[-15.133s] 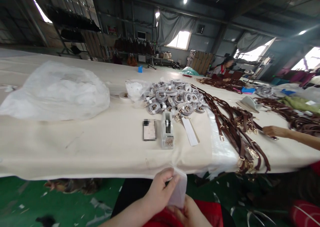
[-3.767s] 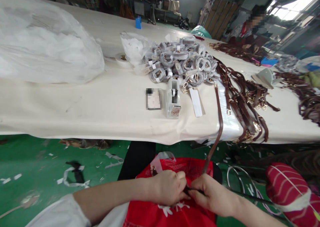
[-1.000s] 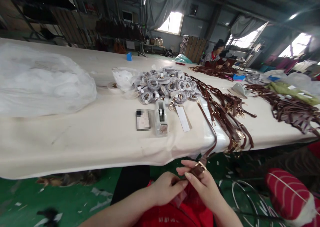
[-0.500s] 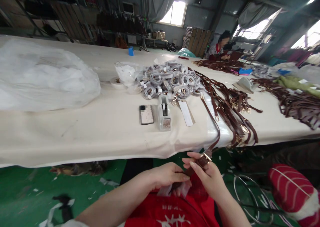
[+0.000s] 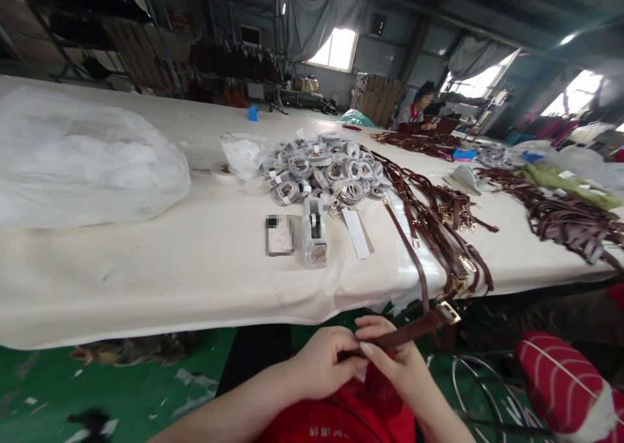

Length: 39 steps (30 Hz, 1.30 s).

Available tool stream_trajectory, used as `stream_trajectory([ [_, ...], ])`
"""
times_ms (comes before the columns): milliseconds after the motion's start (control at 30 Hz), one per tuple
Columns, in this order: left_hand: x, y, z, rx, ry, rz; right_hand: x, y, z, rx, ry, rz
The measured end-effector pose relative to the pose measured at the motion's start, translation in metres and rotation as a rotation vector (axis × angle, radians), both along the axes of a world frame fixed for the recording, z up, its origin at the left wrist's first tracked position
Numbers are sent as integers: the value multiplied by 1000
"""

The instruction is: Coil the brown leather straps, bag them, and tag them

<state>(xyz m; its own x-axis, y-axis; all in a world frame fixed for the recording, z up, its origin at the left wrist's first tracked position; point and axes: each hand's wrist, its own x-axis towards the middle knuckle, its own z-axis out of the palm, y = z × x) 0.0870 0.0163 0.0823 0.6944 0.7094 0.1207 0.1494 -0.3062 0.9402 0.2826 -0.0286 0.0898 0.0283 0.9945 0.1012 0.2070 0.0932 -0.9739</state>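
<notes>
A brown leather strap with a gold buckle runs between my two hands, in front of the table edge. My left hand is closed around one end of it. The thumb and fingers of my right hand pinch the strap close beside the left. Past the right hand the buckle end sticks out to the right, and a thinner brown length climbs onto the tabletop. Closest to the hands on the table are a tape dispenser and a white paper strip.
Coiled straps in grey wrapping are heaped mid-table. Loose brown straps lie right of them, some over the edge. A large clear plastic bag fills the left. Another person sits at the far side. A red striped cushion is at lower right.
My right hand has slid along the strap towards my left hand, so the buckle now juts out to the right instead of lying at the right fingers. The view has tilted slightly up.
</notes>
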Motion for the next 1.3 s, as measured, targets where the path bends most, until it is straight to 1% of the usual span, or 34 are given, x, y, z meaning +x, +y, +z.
stream_trajectory([
  [67, -2, 2, 4, 58, -7, 75, -5, -3, 4, 31, -117, -9],
  [133, -8, 8, 5, 73, -22, 193, 1, -5, 12, 6, -140, -85],
  [167, -10, 12, 3, 48, -37, 257, 7, -6, 16, -24, -125, -118],
  [233, -14, 19, -2, -80, -79, 364, 20, -6, 24, -74, -79, -176],
  [333, -15, 25, -13, -300, -165, 447, 36, -4, 29, -62, -30, -259],
  [433, -11, 26, -20, -385, -235, 496, 42, -3, 26, -35, -79, -326],
  [500, -8, 24, -21, -418, -270, 528, 39, -5, 21, -29, -130, -283],
  [600, -1, 20, -16, -463, -376, 545, 23, -9, 11, -103, -125, -135],
  [700, 8, 14, -9, -556, -476, 494, 1, -11, 0, -260, -94, 27],
  [800, 13, 7, -4, -624, -489, 430, -17, -8, -8, -346, -59, 144],
  [867, 12, 5, -3, -613, -465, 395, -23, -5, -12, -333, -41, 171],
  [900, 11, 4, -3, -576, -431, 377, -24, -4, -13, -318, -38, 176],
  [967, 8, 4, -1, -430, -322, 352, -25, -3, -13, -294, -43, 171],
  [1033, 4, 5, 0, -267, -186, 336, -23, -3, -9, -287, -70, 184],
  [1100, 0, 6, 2, -174, -97, 337, -19, -3, 0, -278, -124, 208],
  [1167, -3, 8, 0, -150, -61, 341, -11, -3, 14, -244, -193, 192],
  [1233, -7, 10, -5, -150, -42, 345, 1, -3, 30, -185, -243, 92],
  [1300, -10, 11, -13, -155, -21, 341, 17, -3, 45, -110, -226, -38],
])
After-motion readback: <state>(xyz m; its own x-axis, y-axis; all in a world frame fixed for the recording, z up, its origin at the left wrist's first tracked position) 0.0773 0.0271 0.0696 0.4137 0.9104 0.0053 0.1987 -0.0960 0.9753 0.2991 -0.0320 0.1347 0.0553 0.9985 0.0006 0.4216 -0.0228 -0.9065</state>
